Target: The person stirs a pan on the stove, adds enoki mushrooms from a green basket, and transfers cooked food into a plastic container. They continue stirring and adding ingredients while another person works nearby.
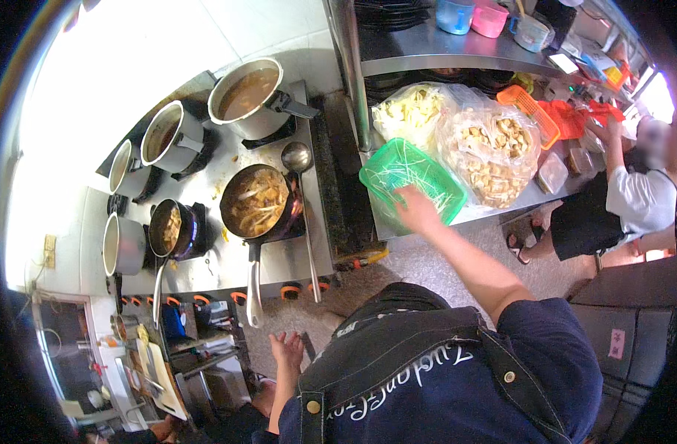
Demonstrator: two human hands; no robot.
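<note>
My right hand point(416, 210) reaches into a green plastic basket point(452, 186) that holds a loose scatter of thin white strands point(408, 166). Its fingertips are down among the strands, so whether they pinch any is hidden. Low in front of the stove, my left hand point(287, 348) is empty with its fingers apart. Nearest to that hand is the steel handle of a frying pan point(253, 288), in which strips and chunks of food sit in brown sauce. A long-handled steel ladle point(297, 158) lies on the stovetop right beside this pan.
More pots stand on the stove point(272, 261), including a large pot of brown liquid point(247, 94) and a smaller frying pan point(172, 227). Bags of sliced food point(494, 150) crowd the counter behind the basket. Another person point(643, 194) works at the right.
</note>
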